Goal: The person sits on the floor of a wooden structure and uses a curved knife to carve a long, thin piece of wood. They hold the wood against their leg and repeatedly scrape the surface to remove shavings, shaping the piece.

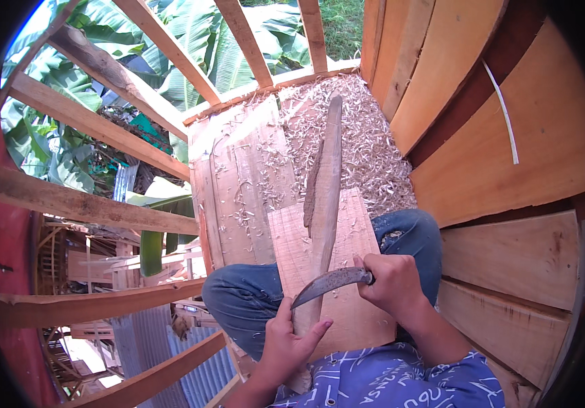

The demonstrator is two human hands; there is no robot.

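In my right hand (393, 284) is the handle of a curved knife (333, 279), its dark blade reaching left across a long wooden stick (330, 177). My left hand (296, 340) is around the stick's near end, thumb on one side and fingers on the other. The blade's tip lies close to my left fingers; whether they touch it I cannot tell. The stick slants away from me over a flat board (364, 323) resting on my lap. A rough dark strip, like bark, (313, 194) runs along the stick's left side.
Curly wood shavings (367, 146) cover much of the plank floor (228, 197) ahead. Wooden rails (88, 197) form an open barrier on the left, with banana leaves (197, 47) beyond. A plank wall (510, 170) stands close on the right. My bent knees (238, 292) flank the board.
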